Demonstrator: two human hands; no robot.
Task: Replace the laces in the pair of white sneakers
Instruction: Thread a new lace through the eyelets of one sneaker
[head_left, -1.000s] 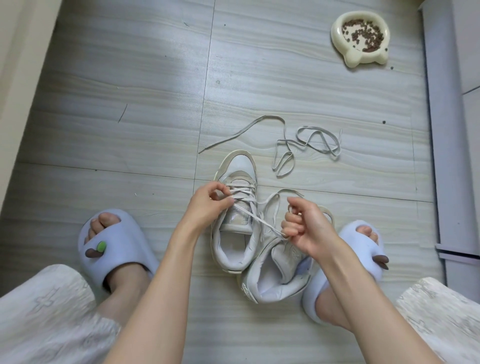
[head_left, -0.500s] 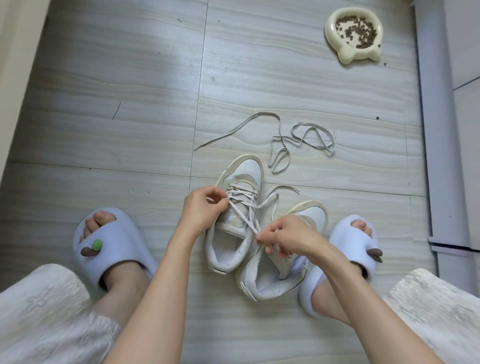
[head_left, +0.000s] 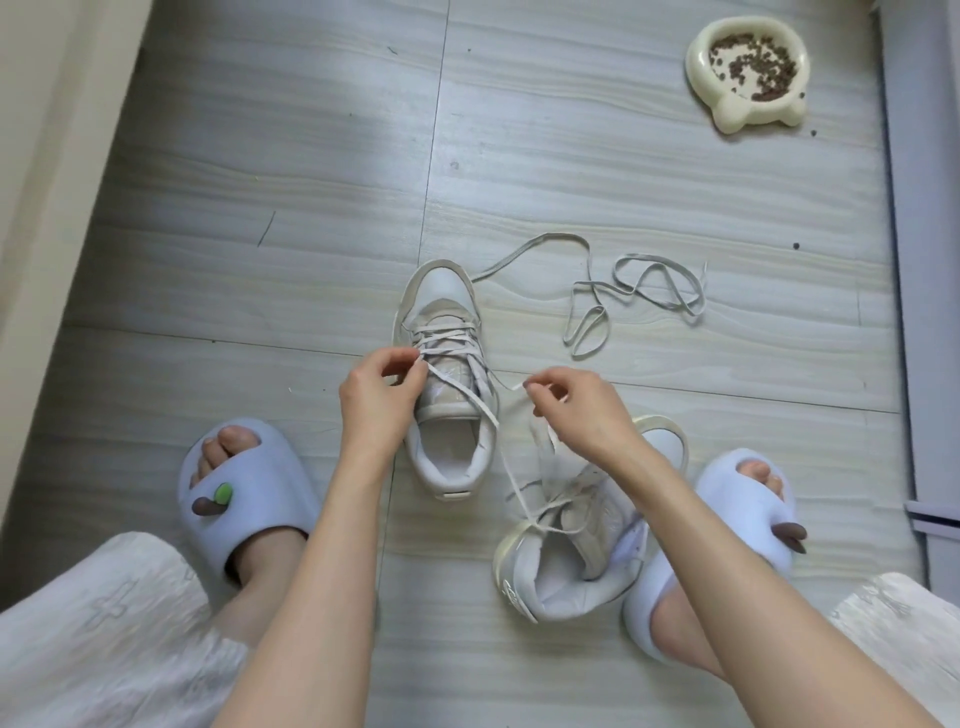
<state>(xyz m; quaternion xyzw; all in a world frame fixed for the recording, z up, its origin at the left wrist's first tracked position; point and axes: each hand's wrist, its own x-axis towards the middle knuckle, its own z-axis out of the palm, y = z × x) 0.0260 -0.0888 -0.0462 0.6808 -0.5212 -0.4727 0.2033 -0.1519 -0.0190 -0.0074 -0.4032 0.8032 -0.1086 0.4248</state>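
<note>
Head view. Upright sneaker (head_left: 447, 384) stood at centre on the pale tiled floor (head_left: 260, 208), toe toward 12 o'clock, lace (head_left: 457, 338) criss-crossed over the tongue. Left hand (head_left: 376, 400) at its 9 o'clock side, thumb and forefinger pinching a lace strand at the eyelets: grip closed on the lace. Right hand (head_left: 576, 415) at 3 o'clock of that shoe, just apart from it, fingertips pinching the lace's other end, strand running back to the shoe's right eyelets: grip likewise closed on lace. Second sneaker (head_left: 582, 551) lay tipped on its side at 5 o'clock, partly under the right forearm, its own lace loose across the opening, leaning against the right slipper (head_left: 748, 514). Spare lace (head_left: 634, 291) lay coiled on the floor at 1 o'clock, one end near the upright sneaker's toe. Left slipper (head_left: 244, 488) at 8 o'clock. Cream pet bowl (head_left: 748, 73) with brown kibble far off at 1 o'clock.
</note>
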